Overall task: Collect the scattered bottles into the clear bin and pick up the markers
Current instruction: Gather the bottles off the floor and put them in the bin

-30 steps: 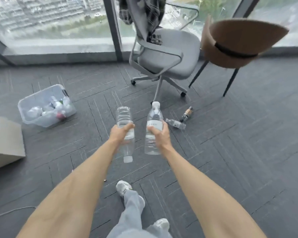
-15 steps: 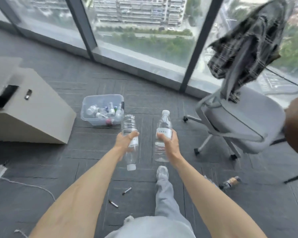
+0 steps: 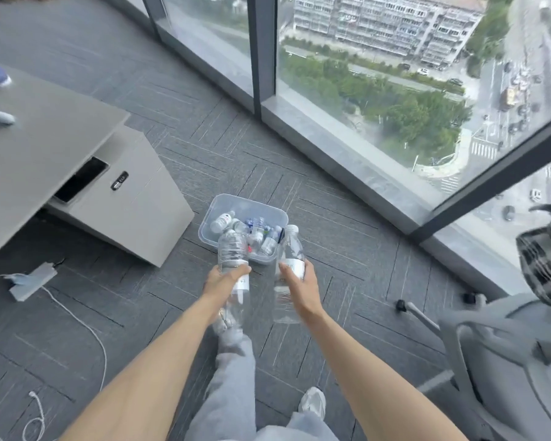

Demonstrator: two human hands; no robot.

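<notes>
My left hand (image 3: 224, 280) grips a clear plastic bottle (image 3: 233, 249) held upside down, its cap end pointing toward me. My right hand (image 3: 299, 286) grips a second clear bottle (image 3: 289, 259) upright, white cap on top. Both bottles hang in front of me, just short of the clear bin (image 3: 223, 202), which sits on the carpet by the window and holds several small bottles. No markers show in this view.
A grey desk with a slanted cabinet (image 3: 134, 198) stands at the left. A power strip (image 3: 32, 281) and white cable (image 3: 86, 326) lie on the carpet at the left. A grey office chair (image 3: 506, 342) with a plaid garment stands at the right. Floor-to-ceiling windows run behind the bin.
I have turned left and walked toward the bin, which now sits straight ahead and close. The two floor markers and the far bottles have left the view. Both hands keep their bottles.
</notes>
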